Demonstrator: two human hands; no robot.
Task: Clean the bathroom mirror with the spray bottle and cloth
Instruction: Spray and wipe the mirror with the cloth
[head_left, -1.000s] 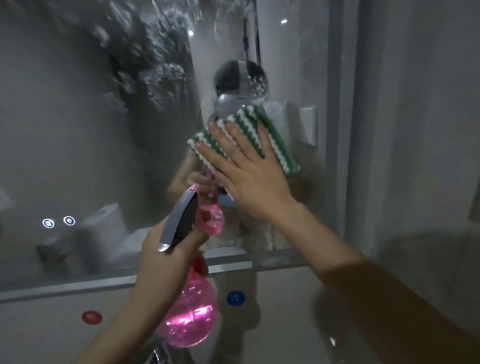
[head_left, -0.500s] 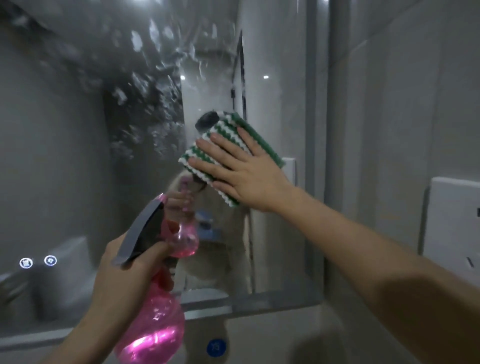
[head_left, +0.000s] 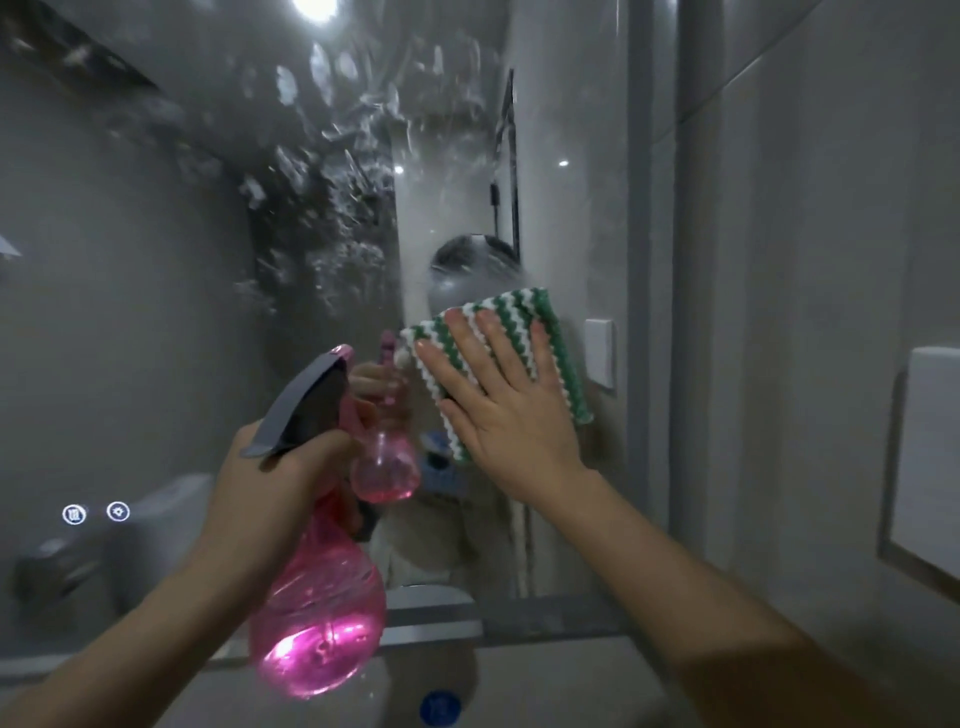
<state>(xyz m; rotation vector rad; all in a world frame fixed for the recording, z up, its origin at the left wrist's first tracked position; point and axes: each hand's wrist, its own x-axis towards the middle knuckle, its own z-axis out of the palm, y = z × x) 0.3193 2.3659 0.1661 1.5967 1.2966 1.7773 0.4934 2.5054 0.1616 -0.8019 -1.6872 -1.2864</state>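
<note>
The bathroom mirror (head_left: 156, 312) fills the left and middle of the head view, with spray droplets and streaks across its upper middle. My right hand (head_left: 506, 410) presses a green-and-white striped cloth (head_left: 545, 322) flat against the glass near the mirror's right edge, fingers straight and spread. My left hand (head_left: 270, 488) grips the neck of a pink spray bottle (head_left: 322, 623) with a grey trigger head, held just in front of the mirror, left of the cloth. The bottle's reflection shows in the glass behind it.
The mirror's grey frame (head_left: 639, 260) runs down on the right, with a tiled wall beyond. A white wall plate (head_left: 930, 457) sits at the far right. Two lit touch icons (head_left: 96, 513) glow low on the left of the mirror. A blue sticker (head_left: 440, 707) marks the wall below.
My right hand has slid the cloth down and to the right on the glass, after moving up half a second ago. The bottle stays in my left hand.
</note>
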